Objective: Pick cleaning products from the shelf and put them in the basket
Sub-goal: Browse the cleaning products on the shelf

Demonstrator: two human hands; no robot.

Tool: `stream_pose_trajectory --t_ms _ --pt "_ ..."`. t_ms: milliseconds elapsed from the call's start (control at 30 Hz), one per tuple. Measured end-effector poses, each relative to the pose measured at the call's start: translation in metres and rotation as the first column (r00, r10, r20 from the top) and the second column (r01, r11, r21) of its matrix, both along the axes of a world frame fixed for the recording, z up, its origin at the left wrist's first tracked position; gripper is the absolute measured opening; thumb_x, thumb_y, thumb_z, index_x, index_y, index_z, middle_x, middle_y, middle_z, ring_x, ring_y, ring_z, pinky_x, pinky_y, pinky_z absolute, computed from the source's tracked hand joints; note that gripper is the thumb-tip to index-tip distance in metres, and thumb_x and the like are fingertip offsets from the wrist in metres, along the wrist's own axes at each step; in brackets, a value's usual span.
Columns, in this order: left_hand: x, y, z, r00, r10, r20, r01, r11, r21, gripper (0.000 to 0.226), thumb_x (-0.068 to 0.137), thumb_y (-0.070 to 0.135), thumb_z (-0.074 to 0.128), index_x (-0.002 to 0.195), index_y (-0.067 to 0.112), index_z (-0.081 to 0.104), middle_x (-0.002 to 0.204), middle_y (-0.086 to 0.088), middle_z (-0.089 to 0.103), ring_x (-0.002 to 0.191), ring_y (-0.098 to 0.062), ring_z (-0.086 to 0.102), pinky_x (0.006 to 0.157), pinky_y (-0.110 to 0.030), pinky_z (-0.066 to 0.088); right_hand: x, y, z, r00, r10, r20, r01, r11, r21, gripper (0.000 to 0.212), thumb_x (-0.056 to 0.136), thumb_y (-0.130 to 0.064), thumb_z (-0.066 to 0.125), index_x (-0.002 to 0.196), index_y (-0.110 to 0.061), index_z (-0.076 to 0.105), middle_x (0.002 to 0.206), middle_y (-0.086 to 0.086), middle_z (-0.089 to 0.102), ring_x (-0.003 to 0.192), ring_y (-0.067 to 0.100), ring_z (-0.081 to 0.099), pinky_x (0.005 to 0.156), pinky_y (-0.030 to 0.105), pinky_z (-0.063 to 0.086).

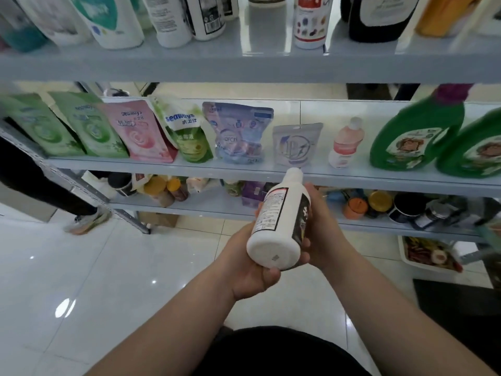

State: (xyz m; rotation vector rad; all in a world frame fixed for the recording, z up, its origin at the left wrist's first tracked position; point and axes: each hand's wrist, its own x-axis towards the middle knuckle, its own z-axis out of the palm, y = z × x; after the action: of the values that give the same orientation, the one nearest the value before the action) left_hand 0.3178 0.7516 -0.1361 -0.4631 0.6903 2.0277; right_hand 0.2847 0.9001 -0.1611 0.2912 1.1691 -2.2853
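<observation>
refill pouches (89, 128): far left on the middle shelf (189, 169), standing in a row with fronts out, probably so the labels can be read
left hand (249, 267): under the base of the white bottle (279, 226), fingers curled up around it and clamped on, taking the weight
white bottle: task item, off the shelf, held in the air in front of the shelf at centre; tilted, cap pointing far toward the shelf, base near the camera, printed label facing up, likely to check it
right hand (322, 232): wraps the bottle's right side, fingers closed on the body to steady it
green detergent jugs (417, 137): far right on the same shelf, upright, untouched
basket: not in view, so the drop-off isn't done yet
</observation>
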Motion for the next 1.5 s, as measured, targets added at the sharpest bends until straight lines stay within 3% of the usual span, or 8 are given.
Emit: stream_pose_trajectory --t_ms 400,633,800,933,1067,1233,1400,1500 --pt "-0.04 -0.081 -0.007 0.689 -0.31 -0.655 -0.36 0.639 -0.68 0.061 0.067 0.06 0.074 0.122 0.035 0.061 0.113 0.004 0.076 0.102 -0.015 0.074 0.089 -0.042 0.06 -0.03 -0.071 0.014 0.924 -0.225 -0.309 0.348 0.83 0.435 0.046 0.065 -0.062 0.076 0.107 -0.044 0.069 0.114 -0.001 0.074 0.103 0.023 0.073 0.083 0.045 0.063" --pt "-0.052 -0.129 0.003 0.931 -0.058 -0.361 -0.109 0.898 -0.426 0.06 0.086 0.063 0.055 0.119 0.015 0.069 0.095 -0.013 0.075 0.074 -0.031 0.071 0.043 -0.029 0.052 -0.049 -0.11 0.033 0.938 -0.28 -0.205 0.339 0.868 0.363 0.06 0.079 -0.058 0.065 0.123 -0.017 0.067 0.123 0.023 0.07 0.119 0.046 0.063 0.1 0.062 0.053" --pt "-0.06 -0.162 0.002 0.98 -0.087 -0.182 0.07 0.993 -0.099 0.079 0.079 0.069 0.058 0.129 0.008 0.068 0.104 -0.016 0.066 0.089 -0.04 0.067 0.04 -0.021 0.044 -0.058 -0.155 0.044 0.943 -0.266 -0.2 0.317 0.901 0.296 0.072 0.079 -0.059 0.068 0.13 -0.009 0.06 0.11 0.024 0.069 0.103 0.041 0.067 0.104 0.062 0.049" --pt "-0.069 -0.195 -0.001 0.96 -0.081 -0.267 0.006 0.963 -0.27 0.068 0.079 0.068 0.067 0.122 0.016 0.067 0.104 -0.008 0.07 0.081 -0.028 0.067 0.049 -0.026 0.052 -0.065 -0.179 0.042 0.935 -0.216 -0.28 0.316 0.866 0.387 0.041 0.09 -0.048 0.062 0.117 -0.017 0.067 0.097 0.004 0.075 0.088 0.021 0.07 0.08 0.043 0.061" --pt "-0.075 -0.231 -0.002 0.667 -0.361 -0.652 -0.335 0.636 -0.695 0.086 0.046 0.063 0.083 0.123 0.038 0.054 0.105 0.012 0.074 0.089 0.003 0.07 0.081 -0.035 0.06 -0.069 -0.191 0.054 0.86 0.057 -0.507 0.385 0.58 0.718 0.025 0.087 -0.055 0.057 0.104 -0.037 0.063 0.095 -0.015 0.069 0.076 -0.011 0.062 0.052 0.006 0.045" --pt "-0.077 -0.26 0.0 0.432 -0.632 -0.644 -0.58 0.353 -0.735 0.081 0.045 0.074 0.077 0.114 0.053 0.039 0.106 0.025 0.058 0.092 0.011 0.057 0.069 -0.025 0.051 -0.074 -0.197 0.068 0.762 0.466 -0.449 0.412 0.186 0.892 0.034 0.105 -0.052 0.039 0.094 -0.024 0.057 0.094 0.001 0.064 0.084 0.021 0.06 0.067 0.038 0.049" --pt "-0.079 -0.285 -0.003 0.376 -0.603 -0.704 -0.567 0.451 -0.689 0.078 0.045 0.071 0.081 0.114 0.059 0.046 0.107 0.029 0.061 0.097 0.013 0.058 0.069 -0.011 0.046 -0.072 -0.215 0.078 0.614 0.684 -0.393 0.55 -0.014 0.835 0.037 0.104 -0.046 0.023 0.081 -0.027 0.045 0.074 -0.001 0.051 0.067 0.023 0.049 0.056 0.035 0.037" --pt "-0.081 -0.301 -0.004 0.392 -0.498 -0.774 -0.408 0.66 -0.631 0.075 0.048 0.058 0.087 0.116 0.059 0.056 0.113 0.027 0.066 0.104 0.005 0.065 0.083 -0.015 0.054 -0.067 -0.222 0.088 0.338 0.789 -0.513 0.744 0.11 0.659 0.04 0.098 -0.036 0.028 0.08 -0.013 0.055 0.064 -0.002 0.047 0.054 0.023 0.042 0.053 0.031 0.034"
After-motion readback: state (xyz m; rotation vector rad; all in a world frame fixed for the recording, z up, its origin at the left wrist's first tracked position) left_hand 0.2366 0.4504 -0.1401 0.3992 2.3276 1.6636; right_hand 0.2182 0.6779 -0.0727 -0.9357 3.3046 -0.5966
